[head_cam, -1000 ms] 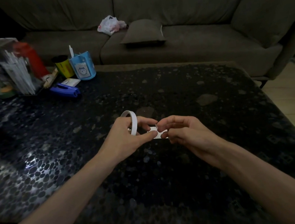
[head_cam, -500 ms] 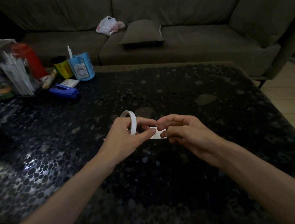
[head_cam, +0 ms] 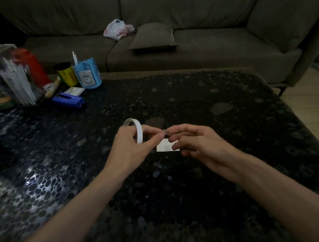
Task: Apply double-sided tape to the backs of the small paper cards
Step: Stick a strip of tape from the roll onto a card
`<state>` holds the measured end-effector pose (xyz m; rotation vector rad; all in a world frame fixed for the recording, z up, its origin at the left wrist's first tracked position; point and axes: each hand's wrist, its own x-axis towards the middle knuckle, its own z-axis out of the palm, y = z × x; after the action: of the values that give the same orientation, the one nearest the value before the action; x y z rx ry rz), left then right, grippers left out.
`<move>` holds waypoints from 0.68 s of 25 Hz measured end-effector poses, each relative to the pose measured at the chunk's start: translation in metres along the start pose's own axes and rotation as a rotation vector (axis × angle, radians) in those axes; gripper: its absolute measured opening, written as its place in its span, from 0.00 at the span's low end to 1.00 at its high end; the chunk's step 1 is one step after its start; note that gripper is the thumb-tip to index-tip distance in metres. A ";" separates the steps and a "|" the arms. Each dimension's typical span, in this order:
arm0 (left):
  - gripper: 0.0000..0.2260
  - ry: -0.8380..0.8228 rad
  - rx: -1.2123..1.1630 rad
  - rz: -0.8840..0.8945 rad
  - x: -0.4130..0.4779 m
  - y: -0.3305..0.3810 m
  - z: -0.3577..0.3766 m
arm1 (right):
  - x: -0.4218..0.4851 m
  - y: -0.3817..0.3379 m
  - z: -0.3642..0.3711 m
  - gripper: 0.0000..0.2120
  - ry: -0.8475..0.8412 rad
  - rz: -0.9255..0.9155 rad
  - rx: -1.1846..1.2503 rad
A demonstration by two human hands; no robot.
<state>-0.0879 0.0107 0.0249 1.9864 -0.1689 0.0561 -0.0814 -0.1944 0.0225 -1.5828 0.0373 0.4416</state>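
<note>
Card (head_cam: pixel 165 147) pinched in right hand (head_cam: pixel 199 146) over middle of table (head_cam: pixel 220 86), long axis left-right; tape roll (head_cam: pixel 137 130) gripped in left hand (head_cam: pixel 130 148) just left, hands meeting at card's far edge.

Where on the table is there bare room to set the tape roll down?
Bare table lies beyond the tape roll to the far edge, and right of the right hand. Far-left corner is crowded: stapler, blue holder, yellow can.
</note>
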 end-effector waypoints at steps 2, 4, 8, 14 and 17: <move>0.04 0.029 -0.007 0.000 0.001 -0.001 -0.001 | 0.000 0.000 -0.001 0.16 0.001 -0.001 0.020; 0.05 0.046 -0.011 0.004 0.001 -0.001 -0.001 | 0.001 0.001 -0.002 0.16 0.001 -0.005 0.046; 0.11 -0.016 -0.056 0.006 -0.001 -0.001 0.001 | 0.001 0.002 -0.001 0.16 -0.035 -0.006 0.042; 0.06 -0.013 -0.041 0.021 0.000 -0.001 0.001 | 0.001 0.001 -0.001 0.15 -0.020 -0.006 0.049; 0.06 -0.015 -0.041 0.018 0.000 -0.001 0.001 | 0.001 0.001 -0.001 0.16 -0.018 -0.002 0.055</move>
<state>-0.0874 0.0102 0.0237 1.9452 -0.1961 0.0497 -0.0804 -0.1952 0.0210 -1.5246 0.0335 0.4497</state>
